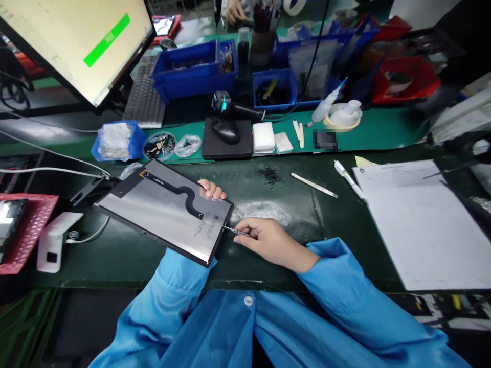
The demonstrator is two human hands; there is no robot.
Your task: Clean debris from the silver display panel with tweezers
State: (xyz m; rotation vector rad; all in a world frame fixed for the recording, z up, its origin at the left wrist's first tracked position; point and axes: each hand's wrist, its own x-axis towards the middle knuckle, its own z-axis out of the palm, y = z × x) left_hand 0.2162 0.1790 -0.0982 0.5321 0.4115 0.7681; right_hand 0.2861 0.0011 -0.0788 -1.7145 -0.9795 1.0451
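Observation:
My left hand [212,189] supports a tablet screen panel [161,217] from beneath, its fingertips curled over the far edge and the palm hidden. The panel's silvery back faces up, tilted, with a black S-shaped flex cable [186,199] lying across it. From the right, my right hand [270,240] pinches a slim metal tool, apparently tweezers [230,229]. Its tip reaches the panel's right edge beside small printed text. Whether the tip touches the surface, I cannot tell.
Black crumbs [270,175] and a wooden stick [313,185] lie on the bench. Paper sheets [418,220] and a marker pen [350,180] are at right. Behind stand a mouse [226,131], a scanner [238,107], blue bins [187,66] and a monitor [76,41]. Another person's hand [235,11] shows at the top.

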